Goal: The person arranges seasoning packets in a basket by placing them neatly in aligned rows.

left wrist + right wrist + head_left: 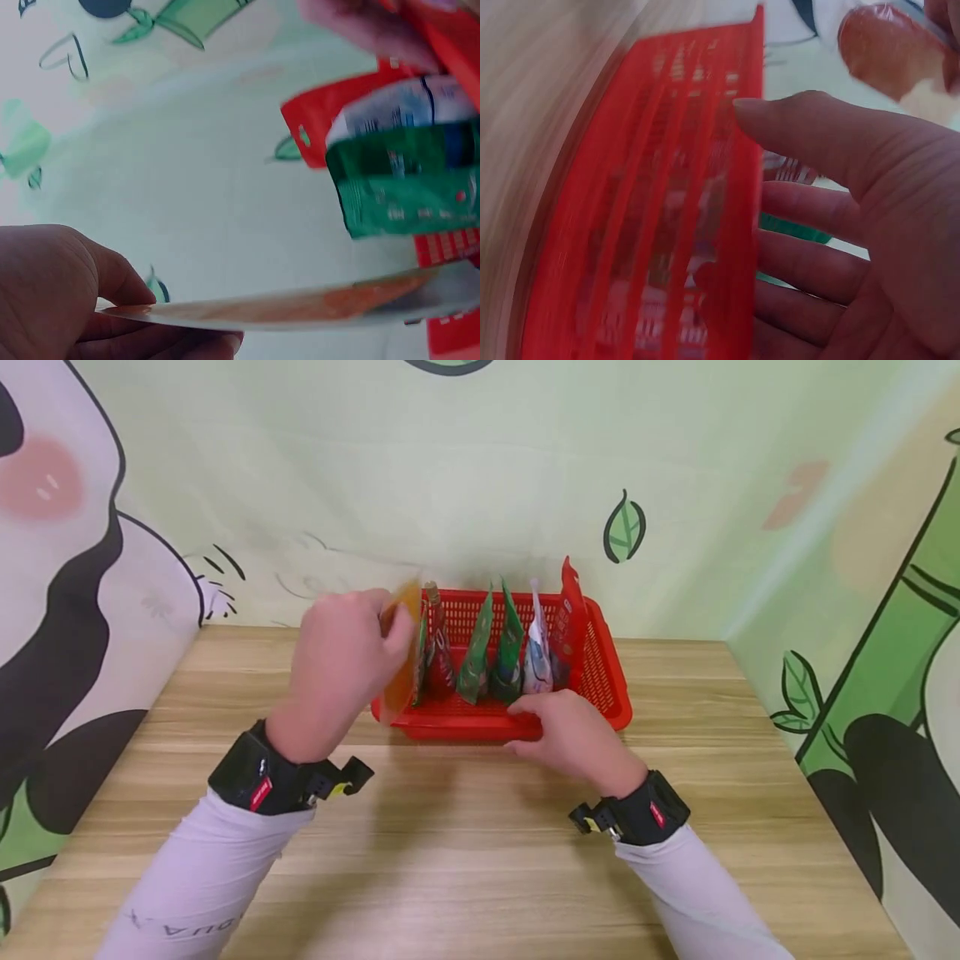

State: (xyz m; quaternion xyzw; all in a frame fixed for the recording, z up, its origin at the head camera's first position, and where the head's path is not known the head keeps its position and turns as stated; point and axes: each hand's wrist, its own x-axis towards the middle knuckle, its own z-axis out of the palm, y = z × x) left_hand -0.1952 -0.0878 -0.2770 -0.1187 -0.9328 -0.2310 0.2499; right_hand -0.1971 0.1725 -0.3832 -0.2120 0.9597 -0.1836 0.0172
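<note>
My left hand (pixel 337 664) pinches the upper edge of a flat orange packet (pixel 401 681) at the left end of a red plastic basket (pixel 465 727). Seen edge-on in the left wrist view, the packet (pixel 337 303) runs from thumb and fingers toward the basket. My right hand (pixel 573 739) holds the basket's near rim, thumb outside and fingers inside, as the right wrist view shows. Upright in the basket stand a dark red packet (pixel 441 664), two green pouches (pixel 476 664), a white pouch (pixel 537 656) and a tall red packet (pixel 572 622).
The basket rests at the back of a wood-grain table (pixel 480 860). Right behind it hangs a pale green printed backdrop (pixel 480 485) with panda and leaf drawings, which also closes in both sides.
</note>
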